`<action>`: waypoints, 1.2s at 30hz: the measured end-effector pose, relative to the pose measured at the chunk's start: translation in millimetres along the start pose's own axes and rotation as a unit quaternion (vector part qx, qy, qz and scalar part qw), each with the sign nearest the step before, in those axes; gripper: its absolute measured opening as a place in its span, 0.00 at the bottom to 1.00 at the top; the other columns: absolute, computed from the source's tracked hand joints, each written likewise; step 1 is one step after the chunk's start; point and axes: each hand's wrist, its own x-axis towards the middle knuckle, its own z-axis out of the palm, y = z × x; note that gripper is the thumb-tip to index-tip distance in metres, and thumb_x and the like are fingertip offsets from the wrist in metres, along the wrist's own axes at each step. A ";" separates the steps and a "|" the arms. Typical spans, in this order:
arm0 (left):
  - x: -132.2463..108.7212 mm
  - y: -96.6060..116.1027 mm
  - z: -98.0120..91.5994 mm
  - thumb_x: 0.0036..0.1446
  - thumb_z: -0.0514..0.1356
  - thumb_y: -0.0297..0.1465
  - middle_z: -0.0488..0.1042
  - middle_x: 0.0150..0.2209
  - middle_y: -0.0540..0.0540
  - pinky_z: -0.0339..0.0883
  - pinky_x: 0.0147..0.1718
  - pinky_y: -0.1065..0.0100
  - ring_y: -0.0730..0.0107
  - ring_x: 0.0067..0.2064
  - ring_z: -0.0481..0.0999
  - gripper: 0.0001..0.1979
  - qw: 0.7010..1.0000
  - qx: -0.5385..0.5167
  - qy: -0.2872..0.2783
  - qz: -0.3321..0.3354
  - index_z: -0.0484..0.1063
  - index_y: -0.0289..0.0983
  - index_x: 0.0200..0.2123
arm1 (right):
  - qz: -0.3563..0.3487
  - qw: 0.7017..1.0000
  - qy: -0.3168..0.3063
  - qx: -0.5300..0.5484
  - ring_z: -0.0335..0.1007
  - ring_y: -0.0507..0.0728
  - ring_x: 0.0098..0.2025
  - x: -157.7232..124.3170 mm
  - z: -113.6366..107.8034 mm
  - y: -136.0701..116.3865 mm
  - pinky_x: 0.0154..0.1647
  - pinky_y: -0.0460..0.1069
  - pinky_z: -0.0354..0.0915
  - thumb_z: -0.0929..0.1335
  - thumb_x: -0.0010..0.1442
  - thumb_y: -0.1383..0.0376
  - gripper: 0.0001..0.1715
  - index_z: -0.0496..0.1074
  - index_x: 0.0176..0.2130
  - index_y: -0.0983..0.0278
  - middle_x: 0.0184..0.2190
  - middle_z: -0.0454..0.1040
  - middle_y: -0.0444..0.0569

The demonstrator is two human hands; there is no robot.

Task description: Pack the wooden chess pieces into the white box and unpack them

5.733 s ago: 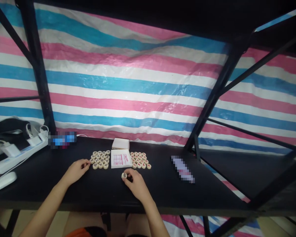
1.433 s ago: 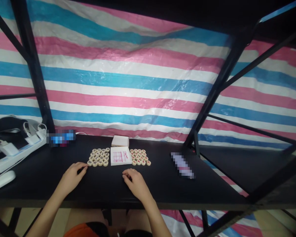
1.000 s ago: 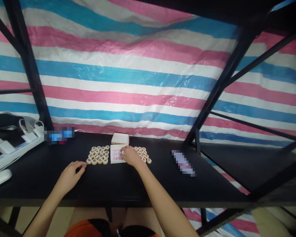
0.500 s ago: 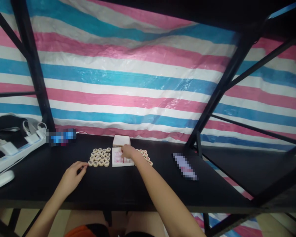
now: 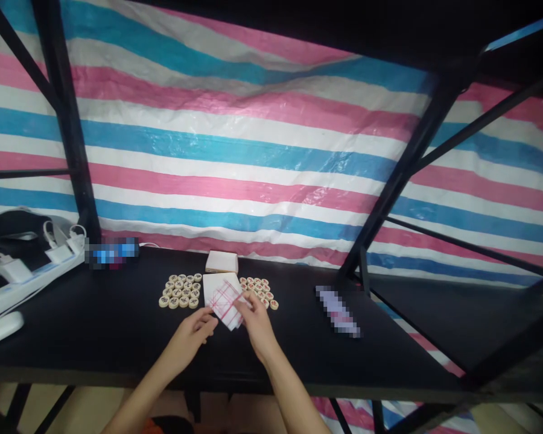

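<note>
My right hand pinches the right edge of a folded paper xiangqi board, white with red grid lines. The sheet hangs tilted over the front of a white open box, covering part of it. My left hand is at the sheet's left corner, fingers loosely bent and thumb apart; whether a fingertip touches the paper is hard to see. To the left lie black-marked xiangqi pieces in rows. Red-marked pieces lie to the right, some hidden behind my right hand.
Behind the box lies a white box lid. A power strip with chargers and a white mouse-like object are at the left of the black table. A blurred-out phone-shaped item lies right. Dark metal posts frame the table.
The folded board has come out of the box, lifted toward me in my right hand. My left hand has moved right, from beside the black-marked pieces to the sheet's corner.
</note>
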 end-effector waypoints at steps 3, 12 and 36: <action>6.2 -1.0 8.3 0.51 0.56 0.46 0.70 0.24 0.49 0.61 0.24 0.71 0.69 0.26 0.68 0.19 1.000 -0.008 -0.004 0.010 0.72 0.35 0.32 | 0.055 0.996 -0.038 0.062 0.61 0.50 0.23 -22.1 -1.1 13.9 0.26 0.45 0.61 0.68 0.50 0.59 0.11 0.63 0.29 0.62 0.22 0.64 0.39; 5.5 7.3 -3.3 0.51 0.57 0.42 0.71 0.23 0.50 0.59 0.27 0.70 0.68 0.26 0.66 0.16 0.998 0.034 -0.042 0.023 0.73 0.33 0.28 | 0.041 0.978 -0.200 0.036 0.70 0.55 0.35 -28.2 -12.2 5.4 0.40 0.50 0.64 0.69 0.54 0.59 0.13 0.71 0.39 0.64 0.31 0.74 0.45; 9.0 -12.8 -8.5 0.53 0.52 0.50 0.73 0.20 0.49 0.56 0.20 0.73 0.73 0.19 0.67 0.28 0.995 -0.079 -0.041 -0.039 0.74 0.32 0.39 | -0.001 0.994 -0.107 -0.025 0.68 0.54 0.29 -38.1 -13.5 15.7 0.30 0.47 0.66 0.65 0.56 0.51 0.20 0.76 0.40 0.62 0.31 0.74 0.48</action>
